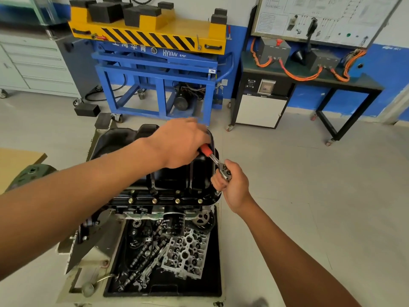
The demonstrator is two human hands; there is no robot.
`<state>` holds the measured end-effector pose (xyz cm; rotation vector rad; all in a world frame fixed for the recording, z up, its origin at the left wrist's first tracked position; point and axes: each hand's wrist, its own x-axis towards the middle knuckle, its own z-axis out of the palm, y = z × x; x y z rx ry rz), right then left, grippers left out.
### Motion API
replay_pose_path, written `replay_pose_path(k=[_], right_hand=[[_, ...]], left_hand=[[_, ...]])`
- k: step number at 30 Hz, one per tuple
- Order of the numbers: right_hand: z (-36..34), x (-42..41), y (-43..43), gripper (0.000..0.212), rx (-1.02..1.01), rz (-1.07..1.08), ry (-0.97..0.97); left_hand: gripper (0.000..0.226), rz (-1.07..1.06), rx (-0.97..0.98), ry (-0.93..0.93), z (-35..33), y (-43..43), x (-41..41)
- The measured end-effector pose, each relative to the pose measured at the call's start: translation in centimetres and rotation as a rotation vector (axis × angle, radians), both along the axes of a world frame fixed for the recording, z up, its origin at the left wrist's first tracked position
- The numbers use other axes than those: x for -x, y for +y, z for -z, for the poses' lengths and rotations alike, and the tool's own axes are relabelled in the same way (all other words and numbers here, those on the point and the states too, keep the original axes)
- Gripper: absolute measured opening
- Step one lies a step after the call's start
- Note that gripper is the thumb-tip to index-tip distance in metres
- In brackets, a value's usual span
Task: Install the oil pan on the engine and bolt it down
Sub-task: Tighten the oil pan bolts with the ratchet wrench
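A black oil pan (177, 180) sits on the upturned engine (141, 214) at the middle of the view. Several brass-coloured bolts (177, 200) stand along the pan's near flange. My left hand (181, 144) grips the red handle of a ratchet wrench (213, 158) above the pan. My right hand (232, 185) is curled round the wrench's head and socket at the pan's right corner. The bolt under the socket is hidden by my fingers.
A black tray (212, 282) below the engine holds a cylinder head (188, 251), camshafts and small parts. An oil filter (173, 221) juts from the engine's front. A blue and yellow lift cart (159, 63) and a black bench (332, 85) stand behind.
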<state>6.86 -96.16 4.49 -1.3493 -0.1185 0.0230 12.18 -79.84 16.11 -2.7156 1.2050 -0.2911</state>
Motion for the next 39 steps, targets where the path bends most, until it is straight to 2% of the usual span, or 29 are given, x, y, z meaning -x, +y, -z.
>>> replay_pose_path(k=[4, 10, 15, 19, 28, 34, 39], right_hand=[[0.2, -0.4, 0.2, 0.046, 0.025, 0.055, 0.028], [0.5, -0.6, 0.5, 0.044, -0.034, 0.151, 0.126], [0.3, -0.1, 0.6, 0.047, 0.029, 0.155, 0.041], [0.1, 0.1, 0.4, 0.047, -0.030, 0.186, 0.067], [0.3, 0.2, 0.2, 0.056, 0.044, 0.083, 0.025], [0.1, 0.3, 0.6, 0.057, 0.109, 0.022, -0.030], [0.0, 0.2, 0.5, 0.058, 0.121, -0.029, -0.030]], left_hand=[[0.031, -0.074, 0.075, 0.014, 1.5, 3.1, 3.4], [0.028, -0.056, 0.189, 0.160, 2.5, 3.9, 11.3], [0.043, -0.029, 0.202, 0.242, 4.1, 1.5, 14.9], [0.039, -0.065, 0.189, 0.204, 3.4, 1.1, 14.1], [0.032, -0.118, -0.022, 0.119, 0.9, 3.6, 9.9], [0.027, -0.162, -0.095, -0.060, -0.7, 4.0, 3.9], [0.026, -0.168, -0.054, -0.171, -0.5, 1.9, 0.4]])
